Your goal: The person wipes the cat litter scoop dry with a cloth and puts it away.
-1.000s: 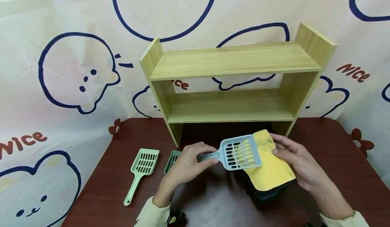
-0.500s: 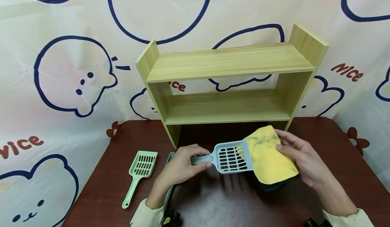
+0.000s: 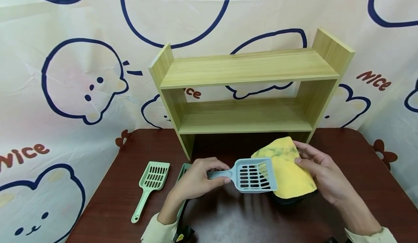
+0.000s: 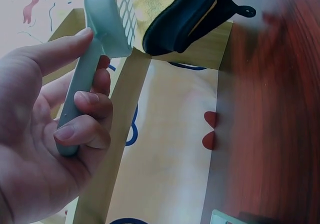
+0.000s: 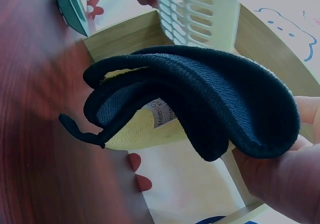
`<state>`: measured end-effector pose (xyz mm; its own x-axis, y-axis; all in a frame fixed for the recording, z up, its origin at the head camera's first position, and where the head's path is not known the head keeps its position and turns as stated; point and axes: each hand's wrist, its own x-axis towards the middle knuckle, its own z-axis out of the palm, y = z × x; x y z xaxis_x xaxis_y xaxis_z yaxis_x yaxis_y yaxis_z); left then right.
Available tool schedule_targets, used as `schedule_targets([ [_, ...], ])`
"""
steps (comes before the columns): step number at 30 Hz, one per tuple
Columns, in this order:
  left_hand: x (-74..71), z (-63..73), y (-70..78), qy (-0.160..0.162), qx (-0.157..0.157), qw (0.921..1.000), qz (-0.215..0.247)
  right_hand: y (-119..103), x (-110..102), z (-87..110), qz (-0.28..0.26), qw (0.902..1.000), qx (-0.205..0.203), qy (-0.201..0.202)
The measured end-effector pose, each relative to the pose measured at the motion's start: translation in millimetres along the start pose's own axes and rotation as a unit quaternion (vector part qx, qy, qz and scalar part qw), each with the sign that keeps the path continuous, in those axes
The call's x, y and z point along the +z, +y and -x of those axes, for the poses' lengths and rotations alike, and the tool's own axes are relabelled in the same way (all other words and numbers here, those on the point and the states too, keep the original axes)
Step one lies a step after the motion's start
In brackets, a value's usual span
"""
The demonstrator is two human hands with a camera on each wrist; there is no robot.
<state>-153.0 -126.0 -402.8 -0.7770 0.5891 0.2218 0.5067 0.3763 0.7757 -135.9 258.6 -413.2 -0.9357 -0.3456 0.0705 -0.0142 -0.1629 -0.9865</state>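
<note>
My left hand (image 3: pixel 200 177) grips a light blue slotted litter scoop (image 3: pixel 237 176) by its handle, above the table. In the left wrist view, fingers and thumb curl round the scoop's handle (image 4: pixel 80 89). A folded cloth (image 3: pixel 292 174), yellow outside with dark edging, is pinched by my right hand (image 3: pixel 326 177). The right wrist view shows the cloth's dark folded layers (image 5: pixel 200 84), a white label (image 5: pixel 161 113) and a hanging loop (image 5: pixel 77 130). From the head, the scoop's right end overlaps the cloth, with yellow visible through some slots. Whether they touch, I cannot tell.
A light green slotted scoop (image 3: pixel 147 190) lies on the dark red-brown table (image 3: pixel 107 206) at the left. A darker green scoop (image 3: pixel 184 169) lies partly hidden behind my left forearm. The two-tier wooden shelf (image 3: pixel 248 69) stands at the back, before a cartoon-printed sheet (image 3: pixel 26 101).
The scoop first moved left from over the cloth, then slightly right and down. It overlaps less of the cloth than one second ago. Both hands keep their holds.
</note>
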Motion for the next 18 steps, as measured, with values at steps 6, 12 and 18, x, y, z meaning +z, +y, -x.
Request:
schedule_targets([
  [6,4.6,-3.0,0.3,-0.005,0.008,0.9998,0.016,4.1,5.6,-1.0,-0.006,0.9999,0.004,-0.015],
  [12,6.9,-5.6,2.5,-0.006,0.0,0.9998,0.02,5.7,7.1,-1.4,-0.016,0.9997,-0.001,-0.018],
  [18,8.0,-4.9,1.0,-0.006,0.006,0.9995,0.029,6.4,8.9,-2.9,-0.036,0.999,0.001,-0.026],
])
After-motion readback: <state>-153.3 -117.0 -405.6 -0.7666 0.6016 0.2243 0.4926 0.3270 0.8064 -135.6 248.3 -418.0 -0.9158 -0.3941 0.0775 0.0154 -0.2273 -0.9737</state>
